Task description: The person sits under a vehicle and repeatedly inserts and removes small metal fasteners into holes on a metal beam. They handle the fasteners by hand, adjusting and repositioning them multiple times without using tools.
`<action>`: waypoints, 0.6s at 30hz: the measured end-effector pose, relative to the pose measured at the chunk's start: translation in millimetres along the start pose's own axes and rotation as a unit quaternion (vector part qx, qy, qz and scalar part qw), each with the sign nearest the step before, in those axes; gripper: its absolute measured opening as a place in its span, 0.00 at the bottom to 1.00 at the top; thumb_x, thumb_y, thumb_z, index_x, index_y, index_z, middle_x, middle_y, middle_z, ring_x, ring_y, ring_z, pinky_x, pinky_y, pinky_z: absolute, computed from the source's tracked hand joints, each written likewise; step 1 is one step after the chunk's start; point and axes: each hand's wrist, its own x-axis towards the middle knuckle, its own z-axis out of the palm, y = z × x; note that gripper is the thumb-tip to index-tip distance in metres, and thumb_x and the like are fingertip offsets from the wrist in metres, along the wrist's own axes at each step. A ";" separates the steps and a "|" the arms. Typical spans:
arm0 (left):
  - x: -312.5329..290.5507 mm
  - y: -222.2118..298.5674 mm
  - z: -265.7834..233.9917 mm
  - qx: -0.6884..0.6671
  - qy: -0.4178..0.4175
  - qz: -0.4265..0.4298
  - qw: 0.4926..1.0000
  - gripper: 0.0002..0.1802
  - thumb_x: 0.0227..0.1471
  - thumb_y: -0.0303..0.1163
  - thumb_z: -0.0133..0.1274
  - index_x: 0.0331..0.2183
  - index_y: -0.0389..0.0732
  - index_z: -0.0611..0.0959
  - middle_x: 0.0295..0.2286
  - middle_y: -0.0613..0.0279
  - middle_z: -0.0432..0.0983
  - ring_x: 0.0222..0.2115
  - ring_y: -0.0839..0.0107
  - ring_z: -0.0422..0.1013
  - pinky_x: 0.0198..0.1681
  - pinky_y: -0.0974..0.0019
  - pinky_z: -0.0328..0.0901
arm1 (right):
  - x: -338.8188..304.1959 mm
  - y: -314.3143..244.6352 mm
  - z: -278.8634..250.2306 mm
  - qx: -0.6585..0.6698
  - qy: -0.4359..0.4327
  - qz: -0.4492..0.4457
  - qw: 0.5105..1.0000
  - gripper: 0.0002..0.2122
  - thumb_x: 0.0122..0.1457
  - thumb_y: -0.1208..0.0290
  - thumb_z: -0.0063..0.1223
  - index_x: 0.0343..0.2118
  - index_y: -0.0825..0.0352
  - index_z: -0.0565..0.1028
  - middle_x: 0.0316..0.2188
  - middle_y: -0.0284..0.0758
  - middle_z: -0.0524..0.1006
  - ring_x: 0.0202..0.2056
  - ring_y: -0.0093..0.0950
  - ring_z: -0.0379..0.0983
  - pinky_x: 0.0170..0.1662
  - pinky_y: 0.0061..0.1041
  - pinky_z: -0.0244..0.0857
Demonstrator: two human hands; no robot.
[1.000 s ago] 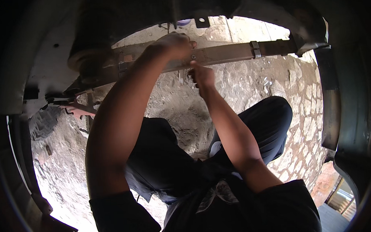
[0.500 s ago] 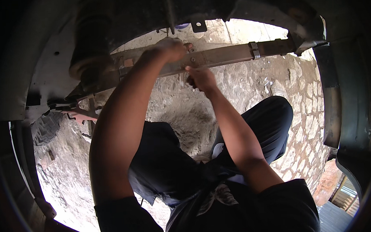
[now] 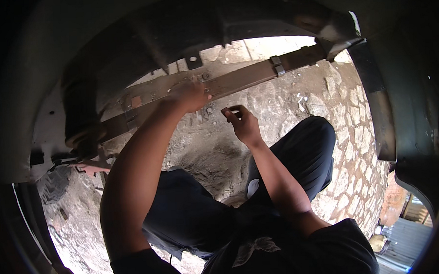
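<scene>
A long brown leaf spring (image 3: 246, 77) runs slantwise beneath the dark vehicle body. My left hand (image 3: 190, 97) is at the spring's middle, over its near edge. Motion blurs its fingers, so I cannot make out whether it grips anything. My right hand (image 3: 246, 127) is off the spring, just on the near side of it. Its thumb and fingers pinch a small dark reddish-brown piece (image 3: 225, 111), too small to name. A bolt head (image 3: 206, 76) shows on the spring beyond my left hand.
A metal clamp (image 3: 277, 66) wraps the spring's right part. Above hangs a black bracket tab (image 3: 193, 61) with a hole. A dark cylindrical part (image 3: 81, 110) stands at left, with a tyre (image 3: 54, 185) below. Stony ground (image 3: 348, 147) lies beneath; corrugated sheets (image 3: 407, 241) show lower right.
The view has tilted, so the spring slants more. My right hand has drawn back from the spring toward me, with the small piece showing in its fingers. My left hand has shifted nearer.
</scene>
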 end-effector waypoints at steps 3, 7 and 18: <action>-2.6 15.9 -19.2 -0.032 -0.009 0.001 0.999 0.23 0.63 0.47 0.49 0.47 0.39 0.83 0.46 0.46 0.79 0.50 0.51 0.75 0.56 0.50 0.67 | 0.8 -20.4 -35.8 -0.086 0.029 -0.065 0.994 0.14 0.62 0.60 0.60 0.42 0.66 0.80 0.30 0.43 0.84 0.34 0.40 0.82 0.40 0.34 0.72; -8.5 12.8 -24.1 -0.046 0.021 -0.005 0.999 0.22 0.63 0.47 0.50 0.48 0.41 0.83 0.47 0.48 0.79 0.51 0.56 0.74 0.56 0.52 0.67 | 2.9 -64.2 -97.0 -0.145 0.021 -0.213 0.966 0.11 0.54 0.66 0.67 0.37 0.66 0.82 0.32 0.41 0.84 0.35 0.38 0.82 0.41 0.33 0.74; 6.5 18.0 -13.0 -0.011 -0.004 -0.014 1.000 0.20 0.61 0.46 0.52 0.45 0.42 0.84 0.47 0.48 0.79 0.50 0.54 0.75 0.55 0.52 0.68 | 85.6 -34.4 -157.0 -0.223 0.102 -0.307 0.920 0.07 0.57 0.71 0.62 0.37 0.66 0.83 0.34 0.45 0.80 0.38 0.45 0.79 0.44 0.39 0.73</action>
